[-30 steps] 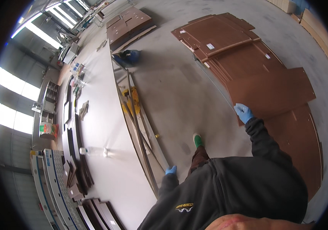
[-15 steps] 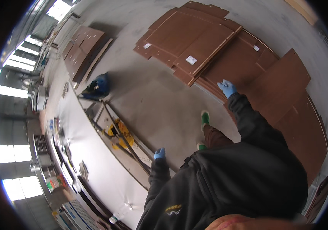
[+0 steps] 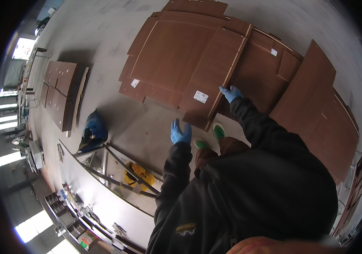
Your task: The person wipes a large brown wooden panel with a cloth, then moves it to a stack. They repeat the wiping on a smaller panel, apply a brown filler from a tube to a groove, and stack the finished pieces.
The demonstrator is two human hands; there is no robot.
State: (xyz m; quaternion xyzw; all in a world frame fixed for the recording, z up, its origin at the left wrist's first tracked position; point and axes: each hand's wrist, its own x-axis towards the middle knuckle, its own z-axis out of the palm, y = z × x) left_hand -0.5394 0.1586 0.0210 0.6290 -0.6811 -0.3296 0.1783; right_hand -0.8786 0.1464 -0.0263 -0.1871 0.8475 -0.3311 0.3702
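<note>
Both gloved hands now lower, right hand (image 3: 231, 93) seemingly on brown panel (image 3: 212, 78).

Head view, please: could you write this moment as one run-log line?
right hand: on edge of brown board | left hand: open, free, above floor | boards flat on floor

Above a grey concrete floor (image 3: 105, 38), the blue-gloved right hand (image 3: 231, 93) touches the near edge of a flattened brown cardboard sheet (image 3: 210, 72), while the gloved left hand (image 3: 180, 132) hovers open just left of it, near two green shoes (image 3: 218, 131).
</note>
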